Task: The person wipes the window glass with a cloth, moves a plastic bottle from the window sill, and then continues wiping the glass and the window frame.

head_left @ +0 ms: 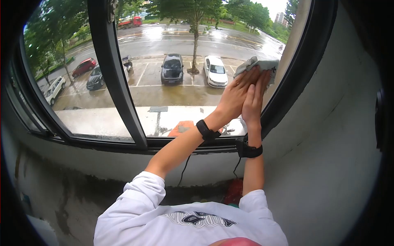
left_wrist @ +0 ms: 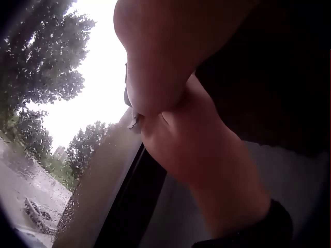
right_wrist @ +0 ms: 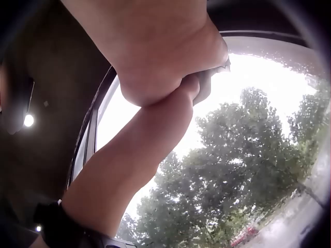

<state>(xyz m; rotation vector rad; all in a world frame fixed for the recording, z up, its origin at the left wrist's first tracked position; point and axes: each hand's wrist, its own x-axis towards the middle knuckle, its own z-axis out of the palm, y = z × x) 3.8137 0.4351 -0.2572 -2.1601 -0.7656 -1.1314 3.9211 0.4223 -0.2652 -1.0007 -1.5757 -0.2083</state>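
A light grey cloth lies against the window glass near the right side of the frame. My left hand rests on it with fingers extended. Close against it, partly overlapping, is my right hand, its fingers also straight and reaching up to the cloth. The left wrist view has my left hand large at the top, with my right hand beneath. In the right wrist view my right hand covers the top and my left hand touches it; only a bit of cloth shows there.
A dark window frame runs down the right side, and an upright bar stands left of the arms. Below the sill hang thin black cables. Beyond the glass are parked cars, a tree and a wet road.
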